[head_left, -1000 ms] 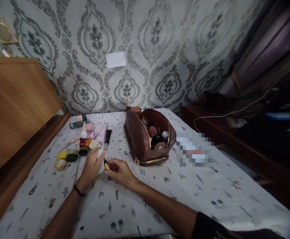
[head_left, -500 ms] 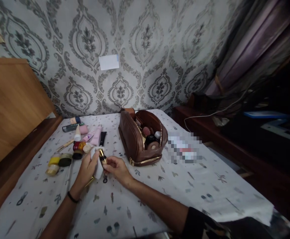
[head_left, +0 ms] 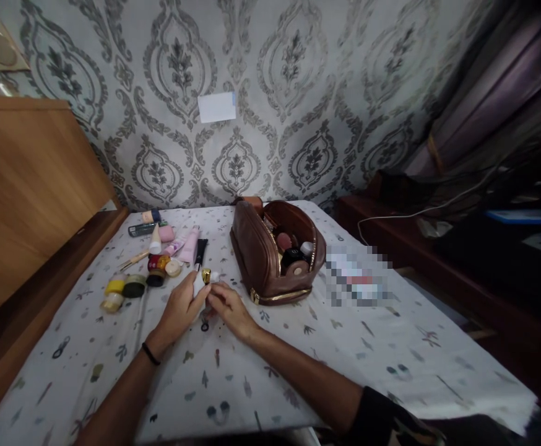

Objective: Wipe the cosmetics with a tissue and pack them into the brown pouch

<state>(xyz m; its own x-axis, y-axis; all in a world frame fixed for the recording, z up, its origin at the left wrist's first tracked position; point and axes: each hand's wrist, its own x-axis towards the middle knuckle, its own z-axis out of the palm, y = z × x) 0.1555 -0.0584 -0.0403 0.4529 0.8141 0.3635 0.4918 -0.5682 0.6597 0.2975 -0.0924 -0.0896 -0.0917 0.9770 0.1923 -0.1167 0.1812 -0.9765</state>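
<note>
Just left of the brown cosmetic bag [head_left: 256,254], both hands meet around a small bottle with a shiny gold cap [head_left: 206,275]. My left hand [head_left: 180,313] is closed on a white cloth [head_left: 198,285], which presses against the bottle. Fingers of my right hand [head_left: 233,314] are closed at the bottle's side; its dark body is mostly hidden behind them. Beyond the hands lie a black tube [head_left: 200,253] and a pink tube [head_left: 189,249]. A round cream-coloured lid or jar [head_left: 173,267] is close to the left hand.
The open bag holds several cosmetics. To the left are yellow and dark jars [head_left: 134,285], a red-and-amber jar [head_left: 159,263], brushes [head_left: 134,259] and small bottles. A blurred-out item [head_left: 356,275] lies right of the bag on the patterned tablecloth [head_left: 345,359]. A wooden cabinet [head_left: 29,167] borders the left.
The bottle has turned and sunk lower between the hands, so its dark body is now mostly covered. My right hand has closed in towards the left. The view has shifted slightly.
</note>
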